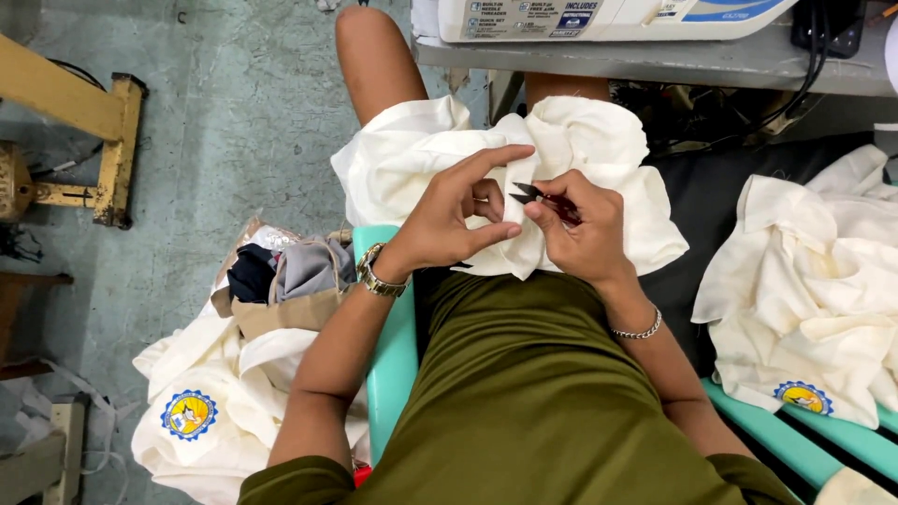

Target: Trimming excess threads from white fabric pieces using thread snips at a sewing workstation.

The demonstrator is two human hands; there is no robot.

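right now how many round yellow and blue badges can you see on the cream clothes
2: one badge on the floor pile at lower left, another badge on the bench pile at right. Folds may hide more.

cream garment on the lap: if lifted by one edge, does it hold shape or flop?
Probably flops: the cream garment lies in soft, crumpled folds over the lap. It looks thin and light, since the left hand pinches a fold with fingertips alone. It seems unlikely to slide, bunched as it is.

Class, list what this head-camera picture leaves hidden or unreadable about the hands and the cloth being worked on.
1. Head view: thread snips, handle buried in the right hand.
2. Cream cloth: the stitch or thread being cut, too small and covered by left hand fingers.
3. White machine: cut off by the top edge.
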